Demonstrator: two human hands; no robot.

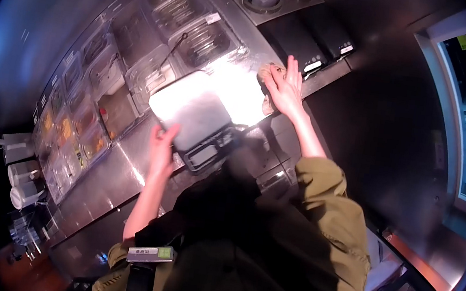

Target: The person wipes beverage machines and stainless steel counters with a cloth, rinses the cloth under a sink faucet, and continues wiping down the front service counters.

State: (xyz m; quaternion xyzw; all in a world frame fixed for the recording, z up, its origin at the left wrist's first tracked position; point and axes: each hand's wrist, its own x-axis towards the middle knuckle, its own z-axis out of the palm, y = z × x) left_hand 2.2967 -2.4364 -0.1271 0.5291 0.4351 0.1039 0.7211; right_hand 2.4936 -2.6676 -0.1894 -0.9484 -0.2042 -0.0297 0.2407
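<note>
As the left hand (161, 151) curls at the square silver scale's (191, 108) edge, grip unclear, the right hand (287, 91) extends straight-fingered over crumpled beige cloth (264, 73). The rectangular white-and-green badge (150, 254) is illegible.

The left hand (161, 151) is left of centre, slightly blurred, its digits spread and pointing upward; how firmly they close is unclear. Its bare forearm (145, 207) rises steeply from the lower left. The right hand (286, 91) reaches higher, right of centre, fingers extended toward the top of the frame. From its wrist (297, 114), the right forearm (311, 136) slants down and rightward, bare to just above the elbow bend.
</note>
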